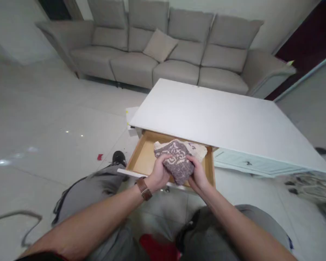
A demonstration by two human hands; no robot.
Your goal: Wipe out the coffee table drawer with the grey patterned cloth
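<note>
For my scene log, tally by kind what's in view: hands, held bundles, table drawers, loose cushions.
Bare left hand, bare right hand: 2
Purple-and-cream patterned cloth bundle: 1
Open wooden drawer, closed pale panelled drawer: 2
Square beige fabric cushion: 1
Total: 6

A broad brown strap (143,189) circles the wrist above the left hand (161,173); the right hand (199,176) has a bare wrist. Grey trousers (83,197) show dark trim (58,207) down the outer left leg; the left shoe (118,157) is black.

Two hands (161,174) (199,173) are holding one cloth bundle (179,165) over one pulled-out drawer (144,157); one closed drawer (263,165) is lining the near edge of one table (212,116); one loose cushion (160,45) is lying on one sofa (134,69).
</note>
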